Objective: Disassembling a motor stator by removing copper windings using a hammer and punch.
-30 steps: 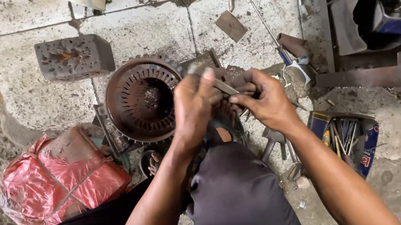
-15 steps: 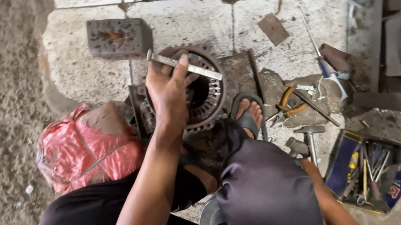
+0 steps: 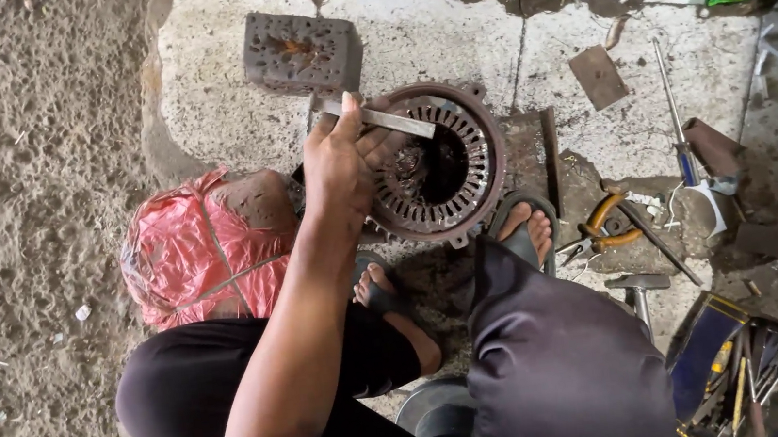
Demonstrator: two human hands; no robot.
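My left hand (image 3: 339, 161) is shut on a flat grey metal bar (image 3: 395, 121), held level across the left rim of a round rusty motor stator (image 3: 471, 150). The stator lies on the concrete floor with its slotted ring facing up and a dark hollow in the middle. My two sandalled feet (image 3: 529, 232) rest just in front of it, one at each side of its near edge. My right hand is out of view.
A red plastic bundle (image 3: 185, 266) lies left of the stator and a perforated brick (image 3: 302, 53) behind it. To the right are orange-handled pliers (image 3: 607, 228), a screwdriver (image 3: 679, 132), a hammer (image 3: 638, 290) and an open box of tools (image 3: 758, 372). Sandy ground fills the left.
My right hand has dropped out of view. My left hand has kept the metal bar and lowered it onto the stator's left rim. The view has shifted left.
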